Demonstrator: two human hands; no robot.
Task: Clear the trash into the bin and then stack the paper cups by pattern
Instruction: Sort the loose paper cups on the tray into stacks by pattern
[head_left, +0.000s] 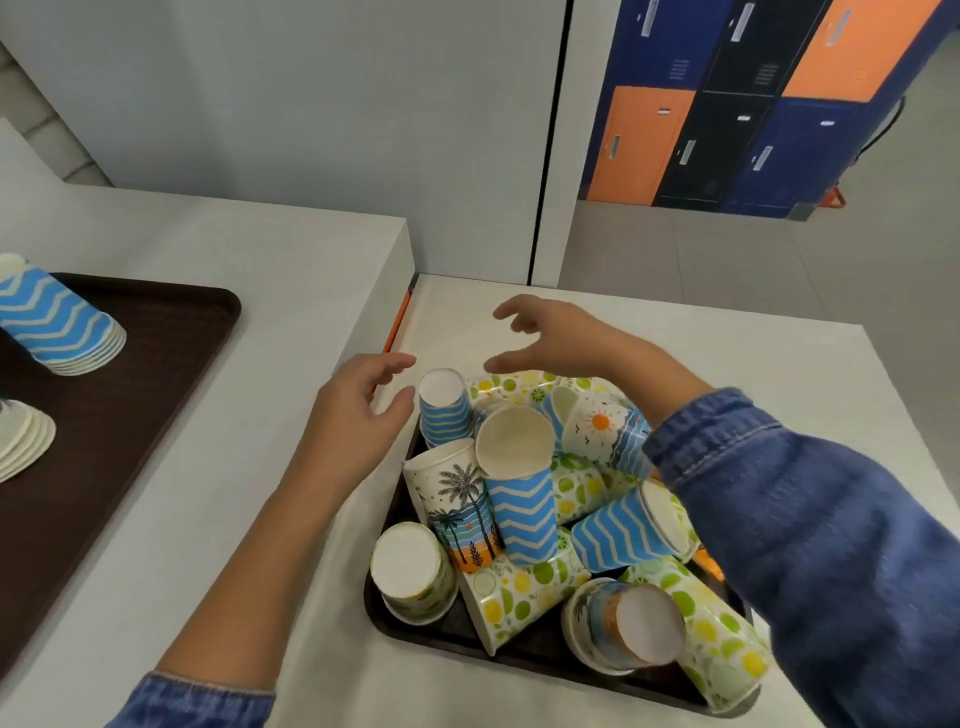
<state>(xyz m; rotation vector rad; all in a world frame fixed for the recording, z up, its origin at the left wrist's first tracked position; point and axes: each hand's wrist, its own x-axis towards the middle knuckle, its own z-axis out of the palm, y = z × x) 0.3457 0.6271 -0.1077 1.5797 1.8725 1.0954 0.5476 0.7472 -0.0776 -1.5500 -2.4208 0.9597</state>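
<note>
from the head view, the left hand and right hand are both spread wide and empty over the dark tray of mixed-up paper cups, maybe to pick one for the blue wavy stack far left.

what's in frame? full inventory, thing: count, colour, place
loose paper cups: a dozen or so, blue zigzag, lime-print, palm and sun prints, piled on near tray
near tray: one, dark, lower table
stacked cups: one blue zigzag stack, lying tilted, far tray
second stack: one, white rims visible, far tray's left edge
far tray: one, dark brown, left counter
lockers: several, blue, orange, black, background right
hands: left, right, both open, empty, above the pile
</note>
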